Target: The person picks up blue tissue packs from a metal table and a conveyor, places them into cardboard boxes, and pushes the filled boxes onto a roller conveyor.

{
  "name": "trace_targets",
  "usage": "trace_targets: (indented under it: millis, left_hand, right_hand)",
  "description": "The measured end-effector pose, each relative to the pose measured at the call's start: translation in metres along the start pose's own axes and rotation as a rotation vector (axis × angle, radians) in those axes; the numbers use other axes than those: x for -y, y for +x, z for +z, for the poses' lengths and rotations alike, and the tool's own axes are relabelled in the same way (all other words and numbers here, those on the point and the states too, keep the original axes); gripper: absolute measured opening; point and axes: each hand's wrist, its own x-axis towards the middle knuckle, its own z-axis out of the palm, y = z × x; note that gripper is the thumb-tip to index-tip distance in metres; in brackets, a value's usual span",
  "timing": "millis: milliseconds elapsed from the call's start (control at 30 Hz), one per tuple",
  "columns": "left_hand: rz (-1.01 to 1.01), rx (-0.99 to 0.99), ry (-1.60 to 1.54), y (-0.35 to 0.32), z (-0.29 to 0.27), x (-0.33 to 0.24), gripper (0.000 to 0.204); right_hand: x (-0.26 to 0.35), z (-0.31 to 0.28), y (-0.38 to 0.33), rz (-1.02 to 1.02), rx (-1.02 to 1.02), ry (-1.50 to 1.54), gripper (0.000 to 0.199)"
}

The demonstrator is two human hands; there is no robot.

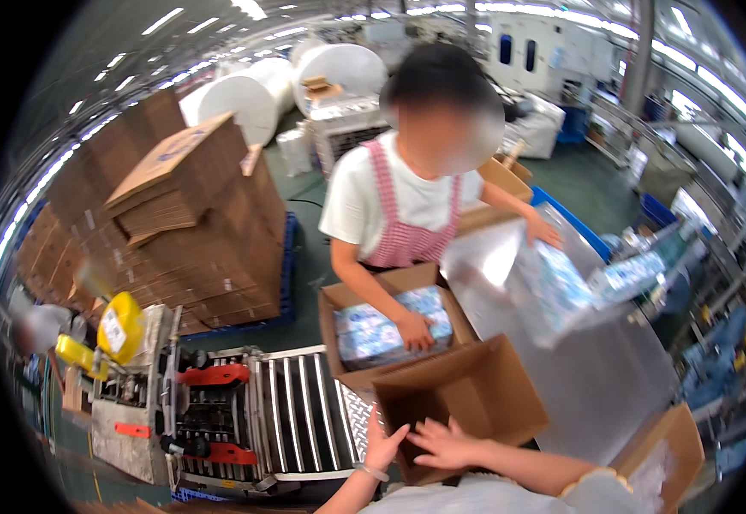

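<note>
In front of me an open cardboard box tilts toward me, and its visible inside shows only bare brown walls. My left hand is at the box's near left edge, fingers stretched upward. Over the near side of the same box, my right hand has its fingers spread. Neither hand shows anything in its grasp. Just beyond stands another open carton with blue-and-white plastic-wrapped packs inside. A co-worker's hand rests on those packs; their other hand touches blurred wrapped packs on the metal table.
A roller conveyor leads left to a machine with red parts. The metal table spans the right. Stacked flat cartons stand on a pallet at the left. Another carton is at the lower right.
</note>
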Motion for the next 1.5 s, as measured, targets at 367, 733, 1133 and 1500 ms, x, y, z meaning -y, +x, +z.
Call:
trace_targets:
  millis: [367,733,1133,1500]
  left_hand:
    - [-0.232,-0.140,-0.071,-0.017,-0.089,0.021,0.034]
    - [0.129,-0.457,1.377,-0.001,-0.057,0.072,0.064]
    - [0.042,0.339,1.001,-0.064,0.079,-0.086,0.060]
    - [0.060,0.419,1.390,-0.061,0.071,-0.003,0.015]
  right_hand:
    - [-0.254,-0.032,-0.099,0.524,-0.359,-0.325,0.077]
    - [-0.390,-0.195,-0.139,0.692,-1.207,-0.115,0.044]
    - [-0.525,-0.199,-0.188,0.691,-0.894,-0.295,0.050]
    - [-0.277,-0.061,-0.263,1.070,-0.620,-0.456,0.028]
